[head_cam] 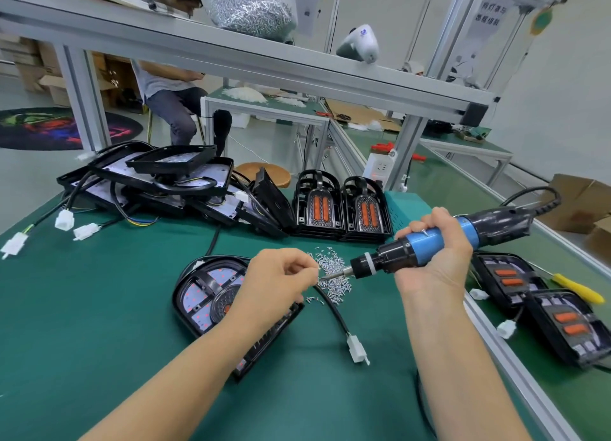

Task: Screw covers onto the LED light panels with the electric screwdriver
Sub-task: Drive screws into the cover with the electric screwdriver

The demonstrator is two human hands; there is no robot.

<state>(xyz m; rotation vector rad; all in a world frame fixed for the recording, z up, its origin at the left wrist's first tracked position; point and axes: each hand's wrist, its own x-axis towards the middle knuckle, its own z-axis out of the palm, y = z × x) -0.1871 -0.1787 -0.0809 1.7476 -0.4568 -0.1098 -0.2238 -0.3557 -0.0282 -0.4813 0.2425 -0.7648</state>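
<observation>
**Screw meets bit above the panel**

I see my right hand [436, 252] wrapped around the blue-and-black electric screwdriver [429, 245], fingers curled tight on its barrel, the tool lying nearly level with its bit pointing left. My left hand [281, 275] has its fingers drawn together at the bit's tip, pinching what looks like a small screw [322, 277], though it is too small to be sure. Just behind that meeting point lies the loose pile of screws [330, 272] on the green mat [99, 308]. Under my left wrist sits the LED light panel [205, 295], flat on the mat, its cable ending in a white connector [357, 349]. Finished panels [542, 301] lie to the right, more stand upright behind [340, 206], and a heap of open housings [158, 179] sits at the back left
</observation>
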